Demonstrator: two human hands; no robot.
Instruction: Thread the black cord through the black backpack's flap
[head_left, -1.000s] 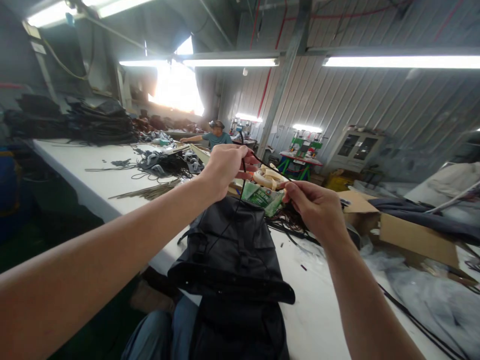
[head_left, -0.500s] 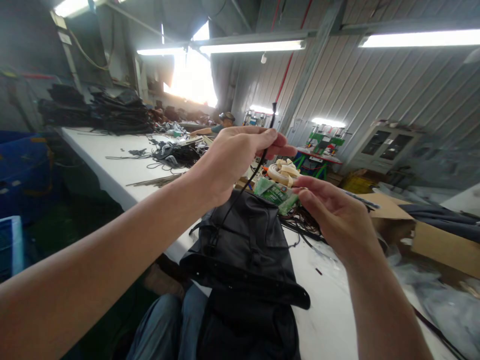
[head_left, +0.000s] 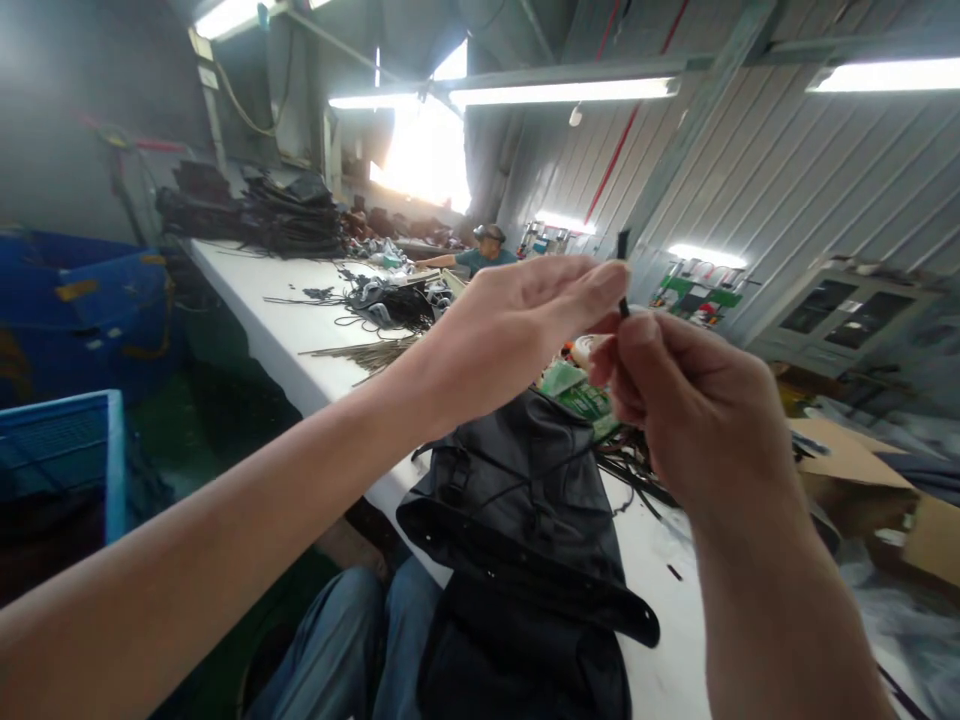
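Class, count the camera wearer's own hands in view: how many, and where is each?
2. The left hand pinches the black cord near its upper end; the right hand holds it just below, to the right. Both hands show, though some fingers are hidden.

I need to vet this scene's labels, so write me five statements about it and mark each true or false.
1. The right hand pinches a black cord. True.
2. The left hand lies flat on the bag. False: it is raised at the cord.
3. The black bag lies at least partly on the white table. True.
4. The blue crate is at the picture's right. False: it is at the left.
5. The cardboard box is closed. False: it is open.
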